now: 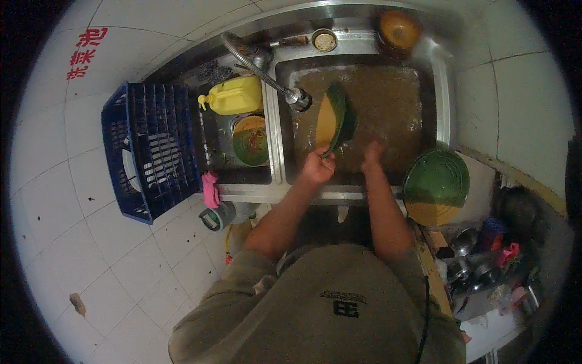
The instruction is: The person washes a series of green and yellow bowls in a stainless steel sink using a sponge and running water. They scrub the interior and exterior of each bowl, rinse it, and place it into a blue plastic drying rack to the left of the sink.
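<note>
My left hand (319, 166) grips the near rim of a green and yellow plate (334, 118), which is tilted on edge above the right sink basin (363, 118) of murky brown water. To the right of that plate is my right hand (373, 154), blurred, low over or in the water; its fingers cannot be told clearly and no object shows in it. A flexible metal faucet (298, 98) hangs over the basin, left of the plate. Another green and yellow plate (436, 186) rests at the basin's right front corner.
In the left basin are a yellow pump jug (238, 95) and a green and yellow dish (251, 141) with food scraps. A blue plastic crate (150, 150) stands at the left. An orange-brown bowl (399, 32) and a small round strainer (324, 40) sit on the back ledge. A pink cloth (210, 189) hangs in front.
</note>
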### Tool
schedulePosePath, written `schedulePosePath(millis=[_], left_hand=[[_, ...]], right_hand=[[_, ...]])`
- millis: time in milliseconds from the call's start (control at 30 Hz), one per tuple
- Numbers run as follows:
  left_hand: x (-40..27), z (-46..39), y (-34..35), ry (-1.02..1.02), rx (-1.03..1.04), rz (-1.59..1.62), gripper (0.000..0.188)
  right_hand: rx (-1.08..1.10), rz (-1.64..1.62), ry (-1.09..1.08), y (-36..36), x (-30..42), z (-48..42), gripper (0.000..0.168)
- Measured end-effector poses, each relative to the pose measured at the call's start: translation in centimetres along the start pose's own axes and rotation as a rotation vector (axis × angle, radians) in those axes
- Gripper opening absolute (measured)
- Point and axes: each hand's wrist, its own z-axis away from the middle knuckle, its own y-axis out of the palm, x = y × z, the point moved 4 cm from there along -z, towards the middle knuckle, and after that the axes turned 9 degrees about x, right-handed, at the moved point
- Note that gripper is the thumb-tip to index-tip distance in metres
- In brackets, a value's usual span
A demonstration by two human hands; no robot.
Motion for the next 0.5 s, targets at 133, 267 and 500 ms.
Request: schedulePosePath(millis=[133,267,500], left_hand=[[0.9,-0.4,-2.4,-0.012,0.018,-0.015,0.014],[0.2,-1.2,-5.7,-0.134,-0.083,0.093,0.014],[2.6,1.6,2.0,0.129,-0.147,-0.151,0.009]], right_hand=[[-0.150,-0.214,-0.001,-2.2,-0.5,-3.7,0.050],[0.159,-0.406,0.023,2.6,-0.2,1.0,0.054],[0.582,-0.242,-0.013,8.0,7.2,9.0,0.056]])
